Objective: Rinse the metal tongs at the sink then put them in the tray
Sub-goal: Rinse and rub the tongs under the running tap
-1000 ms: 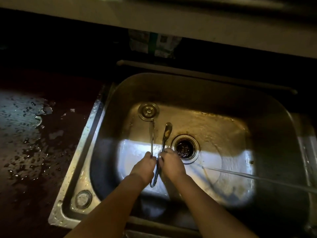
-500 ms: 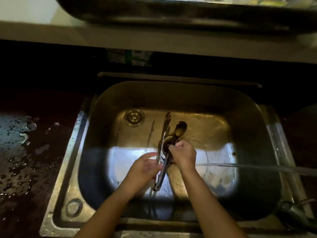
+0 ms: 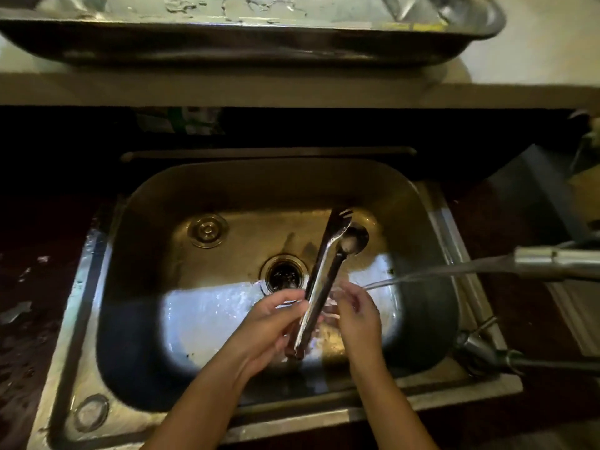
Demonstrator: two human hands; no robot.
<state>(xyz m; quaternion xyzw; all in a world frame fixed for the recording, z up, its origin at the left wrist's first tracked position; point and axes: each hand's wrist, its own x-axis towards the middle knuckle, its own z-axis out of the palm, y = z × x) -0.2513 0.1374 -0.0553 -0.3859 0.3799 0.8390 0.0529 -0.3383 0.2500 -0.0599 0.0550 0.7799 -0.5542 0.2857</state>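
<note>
Tongs [image 3: 324,274] are sitting low center of the frame, over the sink [image 3: 431,241], while the tray [image 3: 227,43] is lying along the top edge. We are pinching their hinge end with our left hand [image 3: 269,326]; our right hand [image 3: 358,316] is hovering half-open just beside them, under water [image 3: 383,282] from the faucet [image 3: 552,263].

The metal tongs [image 3: 319,284] are long and shiny — one arm ends in a forked head, the other in a rounded spoon-like head, and the two arms lie almost closed together. They hang tilted over the sink [image 3: 136,241] basin, heads pointing away, hinge end nearest. The tray [image 3: 227,47] — a wide, wet, shallow metal pan — sits on the ledge beyond the sink.
</note>
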